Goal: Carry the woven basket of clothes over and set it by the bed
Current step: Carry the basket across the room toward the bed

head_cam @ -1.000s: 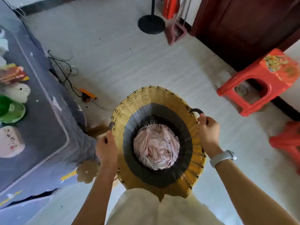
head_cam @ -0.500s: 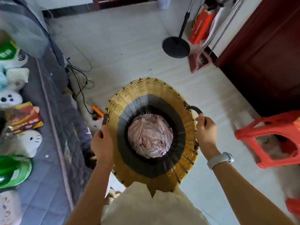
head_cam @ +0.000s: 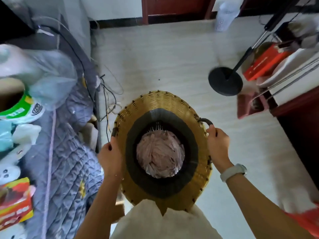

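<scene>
Bed on the left, cluttered. Left hand clamped on the woven basket's near-side handle, pink clothes inside, right hand clamped on the other handle. Basket looks carried, just beside the bed edge. Next: lower straight down, clear of the floor cables.

A woven basket with a tan rim and a dark inner band is held in the middle of the view by its two dark side handles, the left hand closed on the left one and the right hand on the right one. Crumpled pink clothes are seen at its bottom. A bed covered with a grey-blue quilt lies just to the left, while a black round stand base rests on the pale floor at far right.
</scene>
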Available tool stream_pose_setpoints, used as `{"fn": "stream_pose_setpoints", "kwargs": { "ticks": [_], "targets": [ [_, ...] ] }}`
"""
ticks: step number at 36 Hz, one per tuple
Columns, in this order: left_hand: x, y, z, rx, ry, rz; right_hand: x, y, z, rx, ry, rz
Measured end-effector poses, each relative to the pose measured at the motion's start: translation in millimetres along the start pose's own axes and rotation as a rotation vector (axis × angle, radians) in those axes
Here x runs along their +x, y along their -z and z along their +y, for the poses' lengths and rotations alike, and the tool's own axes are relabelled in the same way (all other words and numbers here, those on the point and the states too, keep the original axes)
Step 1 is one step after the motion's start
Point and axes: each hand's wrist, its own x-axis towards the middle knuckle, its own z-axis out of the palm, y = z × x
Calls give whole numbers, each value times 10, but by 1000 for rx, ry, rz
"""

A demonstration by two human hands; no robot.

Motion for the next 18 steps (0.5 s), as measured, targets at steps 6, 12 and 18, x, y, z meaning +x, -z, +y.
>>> {"fn": "stream_pose_setpoints", "kwargs": {
  "ticks": [6,12,18],
  "targets": [
    [628,-276,453,-56,41,26,764,-352,-561,12,47,-40],
    [1502,-618,1016,-97,10,34,1532,-879,-1146,17,67,-52],
    [2512,-964,1578,-90,22,34,2299,-1470,-1740,4,52,-41]
  ]
}}
